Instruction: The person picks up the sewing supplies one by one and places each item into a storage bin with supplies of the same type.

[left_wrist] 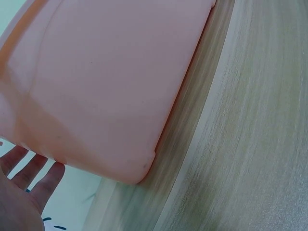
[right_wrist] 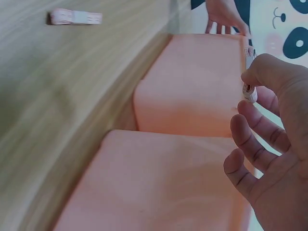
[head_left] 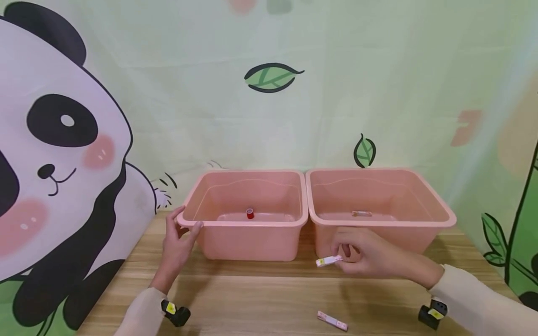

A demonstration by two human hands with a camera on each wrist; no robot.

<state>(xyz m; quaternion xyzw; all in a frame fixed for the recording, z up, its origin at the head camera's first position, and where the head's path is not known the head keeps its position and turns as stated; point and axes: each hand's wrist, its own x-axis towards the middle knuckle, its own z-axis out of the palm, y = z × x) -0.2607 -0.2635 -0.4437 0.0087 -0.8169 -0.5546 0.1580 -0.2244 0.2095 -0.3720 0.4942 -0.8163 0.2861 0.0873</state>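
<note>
In the head view my right hand (head_left: 370, 254) pinches a folded measuring tape (head_left: 329, 261), white and pink with a yellow end, in front of the right pink tub (head_left: 378, 224). The right wrist view has this tape (right_wrist: 250, 94) between thumb and index finger, the other fingers loosely bent. My left hand (head_left: 178, 242) holds the front left corner of the left pink tub (head_left: 248, 240), thumb at the front rim and fingers at the side. A second folded tape (head_left: 332, 321) lies on the table near me. Another folded piece (head_left: 361, 213) lies inside the right tub.
A small red roll-like object (head_left: 250, 213) sits inside the left tub. Both tubs stand side by side on the wood-grain table (head_left: 235, 298). Behind them hangs a pale green cloth (head_left: 201, 102) printed with a panda and leaves.
</note>
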